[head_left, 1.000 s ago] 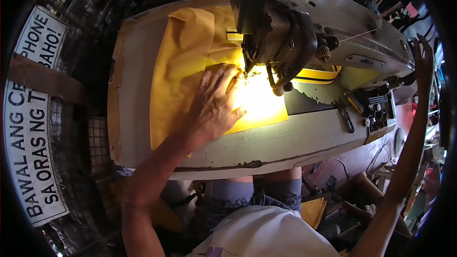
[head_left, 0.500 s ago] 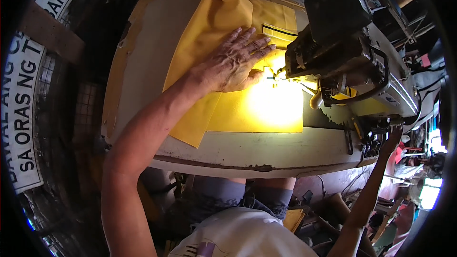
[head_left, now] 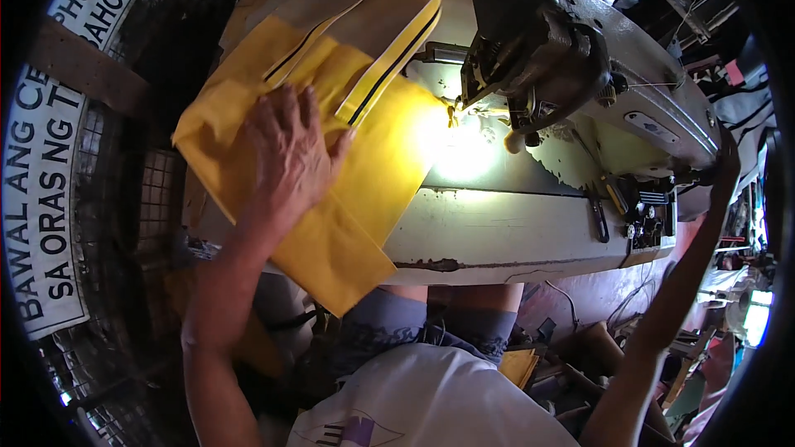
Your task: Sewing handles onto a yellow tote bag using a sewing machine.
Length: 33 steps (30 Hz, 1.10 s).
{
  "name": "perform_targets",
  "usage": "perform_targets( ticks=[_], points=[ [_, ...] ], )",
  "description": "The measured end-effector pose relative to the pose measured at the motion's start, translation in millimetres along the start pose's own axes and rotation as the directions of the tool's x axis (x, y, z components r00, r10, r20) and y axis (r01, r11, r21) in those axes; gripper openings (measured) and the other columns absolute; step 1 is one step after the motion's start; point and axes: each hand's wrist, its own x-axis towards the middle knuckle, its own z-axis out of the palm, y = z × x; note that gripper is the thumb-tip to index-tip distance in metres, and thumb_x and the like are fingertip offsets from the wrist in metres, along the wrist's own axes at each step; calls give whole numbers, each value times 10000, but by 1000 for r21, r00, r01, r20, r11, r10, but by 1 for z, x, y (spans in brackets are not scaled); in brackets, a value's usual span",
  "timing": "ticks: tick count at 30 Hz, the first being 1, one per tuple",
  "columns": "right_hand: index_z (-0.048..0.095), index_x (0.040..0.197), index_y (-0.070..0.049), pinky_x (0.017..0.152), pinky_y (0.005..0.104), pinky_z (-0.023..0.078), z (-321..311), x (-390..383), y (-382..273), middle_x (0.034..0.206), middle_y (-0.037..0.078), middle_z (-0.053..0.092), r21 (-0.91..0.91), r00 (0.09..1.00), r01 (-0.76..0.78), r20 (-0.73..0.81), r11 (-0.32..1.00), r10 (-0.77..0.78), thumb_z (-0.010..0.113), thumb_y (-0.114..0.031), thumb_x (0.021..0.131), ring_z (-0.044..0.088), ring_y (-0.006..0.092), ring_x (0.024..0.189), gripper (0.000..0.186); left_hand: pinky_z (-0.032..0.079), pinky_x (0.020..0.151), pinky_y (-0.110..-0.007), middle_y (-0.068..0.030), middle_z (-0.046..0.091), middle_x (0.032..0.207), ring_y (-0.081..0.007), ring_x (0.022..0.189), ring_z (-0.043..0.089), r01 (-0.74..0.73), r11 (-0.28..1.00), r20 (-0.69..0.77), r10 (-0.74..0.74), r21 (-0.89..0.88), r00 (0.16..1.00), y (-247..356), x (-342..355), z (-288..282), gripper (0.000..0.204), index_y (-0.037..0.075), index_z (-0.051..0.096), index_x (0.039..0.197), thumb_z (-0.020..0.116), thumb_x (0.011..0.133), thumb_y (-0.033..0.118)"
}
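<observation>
A yellow cloth bag piece [head_left: 339, 240] lies slanted across the sewing table, its lower corner hanging past the front edge. Its looped strap [head_left: 397, 54], yellow and white with a dark stripe, arches up over the far side. My left hand [head_left: 291, 149] rests flat on the cloth beside the strap's ends, fingers spread. The right edge of the cloth reaches the lit needle area [head_left: 453, 112] of the sewing machine [head_left: 538, 58]. Far to the right, my right hand [head_left: 727, 157] is at the end of the machine, by its wheel side; its fingers are too dark to make out.
A yellow-handled tool [head_left: 614, 192] and a dark slim tool [head_left: 598, 217] lie near a thread-winding device [head_left: 650, 219] at the table's right. The table's worn front edge [head_left: 439, 265] runs above my lap. Yellow cloth pieces [head_left: 518, 367] sit below.
The cloth has shifted left and turned, and its strap now shows fully. My left hand has moved left and nearer with it. My right hand has risen along the machine's right end.
</observation>
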Motion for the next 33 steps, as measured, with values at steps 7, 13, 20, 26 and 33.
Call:
perform_targets(
  ticks=[7,13,20,26,33],
  points=[
    [528,1330,4,847,344,506,2,-82,34,1091,135,649,365,813,-232,-436,902,386,558,-326,1022,623,231,966,453,320,1075,-633,-252,405,1443,-453,1335,383,48,997,60,-44,-64,997,19,-37,-23,749,-52,445,1394,547,942,538],
    [638,1206,-36,1057,427,419,-16,-181,-110,1236,141,623,62,992,-40,-118,997,47,654,-42,899,561,315,1194,308,451,938,-396,-153,566,1143,-297,1096,539,-400,821,-270,311,-406,911,36,-8,-46,318,-5,643,1150,675,852,99],
    [636,1206,-32,943,411,472,-9,-189,-268,1209,184,609,-2,959,-121,258,993,117,622,-70,920,586,352,1117,289,462,788,-393,-123,584,914,-264,926,559,-507,793,-256,440,-339,860,52,22,-24,51,26,586,805,626,773,31],
    [630,1158,-11,893,425,478,-6,-180,-288,1086,153,611,-23,952,2,307,1000,5,543,-53,958,605,339,1015,222,506,782,-383,-137,634,861,-281,841,633,-170,399,23,436,-901,900,48,43,-45,104,-25,601,938,604,889,67],
    [587,1178,-39,699,397,503,6,-166,-411,981,165,610,637,806,-303,568,708,-166,543,-79,977,625,279,816,210,520,788,-341,-125,692,862,-207,824,662,-30,313,137,499,-949,856,39,57,-44,162,-22,646,944,641,898,133]
  ],
)
